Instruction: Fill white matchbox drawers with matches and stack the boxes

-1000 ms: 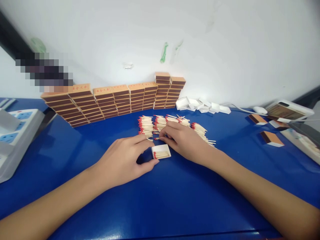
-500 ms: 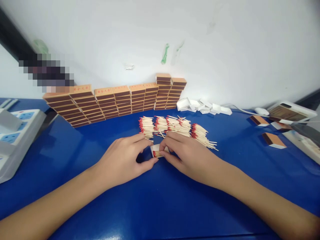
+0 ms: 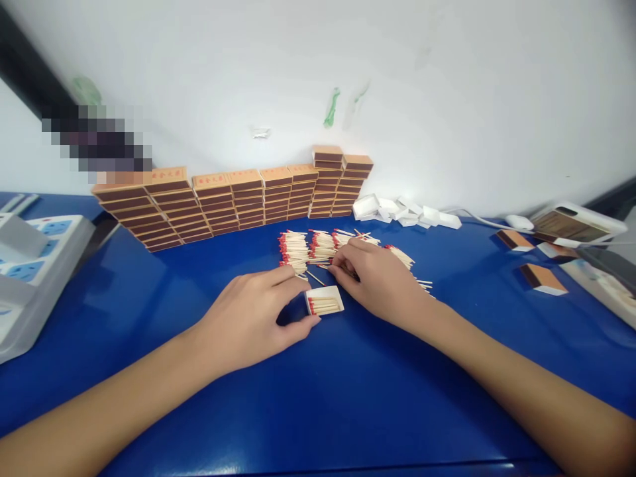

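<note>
A small white matchbox tray [image 3: 324, 301] with a few red-tipped matches in it lies on the blue table [image 3: 318, 397]. My left hand [image 3: 251, 317] rests beside it, thumb and forefinger curled round the tray's left end. My right hand [image 3: 377, 278] lies on the pile of loose matches [image 3: 318, 246] just behind the tray, its fingertips pinched among the matches. What the fingers hold is hidden.
Stacks of closed matchboxes [image 3: 233, 199] line the wall. Several empty white trays [image 3: 405, 211] lie to their right. Loose matchbox sleeves [image 3: 542, 278] and a phone [image 3: 576, 224] sit at the right, a white power strip [image 3: 30, 265] at the left.
My right hand has drawn back from the tray to the match pile behind it. The tray shows again, with matches in it. My left hand has stayed at the tray.
</note>
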`<move>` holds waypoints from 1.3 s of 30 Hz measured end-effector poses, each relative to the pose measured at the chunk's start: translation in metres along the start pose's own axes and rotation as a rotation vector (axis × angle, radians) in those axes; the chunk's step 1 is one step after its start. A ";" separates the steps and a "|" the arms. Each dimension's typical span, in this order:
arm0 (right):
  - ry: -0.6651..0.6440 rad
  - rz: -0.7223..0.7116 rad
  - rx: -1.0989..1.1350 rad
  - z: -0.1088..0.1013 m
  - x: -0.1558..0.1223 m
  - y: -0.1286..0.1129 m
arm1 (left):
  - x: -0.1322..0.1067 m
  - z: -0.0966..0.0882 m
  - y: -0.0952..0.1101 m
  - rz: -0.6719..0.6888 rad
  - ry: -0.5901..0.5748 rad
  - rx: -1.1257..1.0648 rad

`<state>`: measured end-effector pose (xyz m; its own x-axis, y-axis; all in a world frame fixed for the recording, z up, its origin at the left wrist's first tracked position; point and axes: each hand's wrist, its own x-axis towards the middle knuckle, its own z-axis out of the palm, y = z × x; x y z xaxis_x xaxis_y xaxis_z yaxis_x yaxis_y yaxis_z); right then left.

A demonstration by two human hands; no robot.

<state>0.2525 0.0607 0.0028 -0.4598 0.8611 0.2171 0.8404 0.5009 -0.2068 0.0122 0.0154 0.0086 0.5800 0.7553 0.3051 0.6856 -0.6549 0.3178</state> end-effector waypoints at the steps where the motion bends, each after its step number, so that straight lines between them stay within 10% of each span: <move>1: -0.008 -0.007 -0.010 -0.001 -0.001 0.000 | 0.000 0.000 0.000 -0.001 -0.002 -0.001; 39: -0.160 -0.066 -0.067 -0.024 -0.019 0.022 | 0.000 0.000 0.001 -0.013 -0.039 0.015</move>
<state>0.2865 0.0534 0.0167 -0.5499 0.8320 0.0729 0.8216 0.5546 -0.1320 0.0126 0.0146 0.0089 0.5876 0.7643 0.2656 0.6994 -0.6449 0.3082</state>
